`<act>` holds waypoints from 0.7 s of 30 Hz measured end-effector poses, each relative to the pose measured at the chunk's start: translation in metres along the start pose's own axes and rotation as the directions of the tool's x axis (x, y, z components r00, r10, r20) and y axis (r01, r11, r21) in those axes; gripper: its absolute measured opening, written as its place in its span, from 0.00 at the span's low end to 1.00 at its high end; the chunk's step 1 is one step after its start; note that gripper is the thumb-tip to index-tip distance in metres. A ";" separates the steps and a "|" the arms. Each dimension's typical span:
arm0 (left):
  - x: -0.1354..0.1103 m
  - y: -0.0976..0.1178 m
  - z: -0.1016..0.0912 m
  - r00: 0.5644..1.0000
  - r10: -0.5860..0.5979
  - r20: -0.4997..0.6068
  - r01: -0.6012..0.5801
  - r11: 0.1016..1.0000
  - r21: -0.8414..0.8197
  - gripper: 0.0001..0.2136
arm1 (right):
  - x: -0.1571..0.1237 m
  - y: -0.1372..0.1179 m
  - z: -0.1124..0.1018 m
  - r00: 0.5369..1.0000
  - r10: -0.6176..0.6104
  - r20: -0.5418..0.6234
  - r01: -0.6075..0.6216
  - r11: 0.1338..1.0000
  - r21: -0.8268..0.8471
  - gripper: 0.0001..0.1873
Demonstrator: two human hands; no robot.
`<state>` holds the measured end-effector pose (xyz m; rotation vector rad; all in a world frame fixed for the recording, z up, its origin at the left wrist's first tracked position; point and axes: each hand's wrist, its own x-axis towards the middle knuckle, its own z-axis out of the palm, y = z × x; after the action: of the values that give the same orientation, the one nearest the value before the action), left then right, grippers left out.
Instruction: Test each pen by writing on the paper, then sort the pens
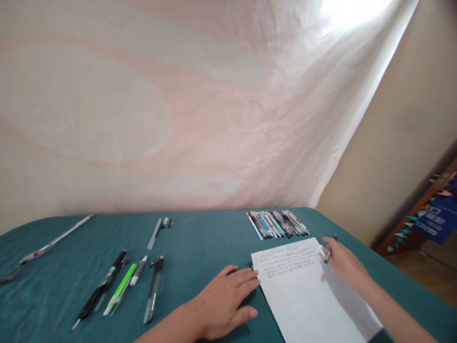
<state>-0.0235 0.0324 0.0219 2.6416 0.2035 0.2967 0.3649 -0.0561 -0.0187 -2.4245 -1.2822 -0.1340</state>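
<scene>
- fingers [337, 252] of the right hand [344, 264] are closed around a dark pen [329, 252]; its tip points down at the right edge of the sheet of paper [303, 290], beside the few written lines at the sheet's top.
- the left hand [224, 300] lies flat and open just left of the sheet and holds nothing; its fingertips [250, 278] reach the sheet's left edge and seem to touch it.
- the sheet lies a little askew on a teal cloth [200, 238].
- just behind the sheet is a tight row of pens [277, 224]; well to the left of it lie loose ones, among them a green marker [121, 288] and a black pen [103, 286].
- to write well here, i think the flat hand should press on the sheet's edge so it does not slide, and the pen should go lightly, because the cloth under the sheet looks soft.
</scene>
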 end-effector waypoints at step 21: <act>0.004 -0.006 0.006 0.999 -0.018 0.028 0.017 0.999 0.049 0.22 | -0.008 -0.002 0.014 0.985 -0.094 -0.142 0.127 0.961 0.247 0.24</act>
<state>-0.0186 0.0360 0.0142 2.6888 0.2267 0.2513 0.3573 -0.0556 -0.0327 -2.0937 -1.2915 -0.1441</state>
